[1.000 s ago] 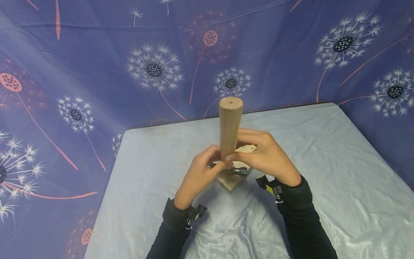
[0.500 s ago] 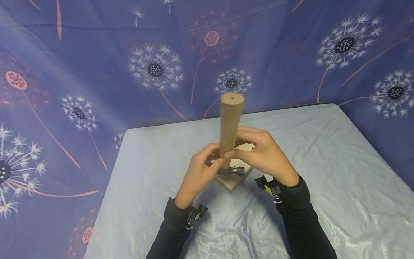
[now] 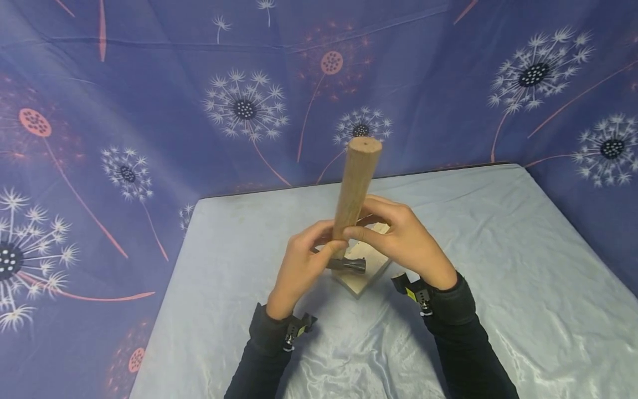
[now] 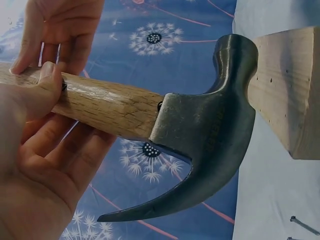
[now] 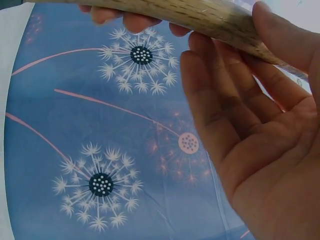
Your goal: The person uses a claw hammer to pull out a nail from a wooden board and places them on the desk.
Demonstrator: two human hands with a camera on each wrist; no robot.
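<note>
A claw hammer (image 3: 355,185) is held above the table with its wooden handle pointing up and its dark metal head (image 4: 210,125) down. The handle's top leans slightly to the right in the head view. My left hand (image 3: 303,260) grips the handle just above the head, thumb on the near side. Slightly higher, my right hand (image 3: 405,237) pinches the handle between thumb and fingers, with its fingertips behind the wood. Below the hammer lies a pale wooden block (image 3: 358,281) with small dark holes, partly hidden by the hands and hammer.
A light satin cloth (image 3: 239,249) covers the table. Nails (image 4: 304,225) lie on it near the block, seen in the left wrist view. Behind the table hangs a blue dandelion-print curtain (image 3: 164,83). Each wrist carries a small strapped-on camera.
The hammer has tilted: its handle top has moved right and up, while its head has shifted left. Both hands keep hold and have moved slightly left.
</note>
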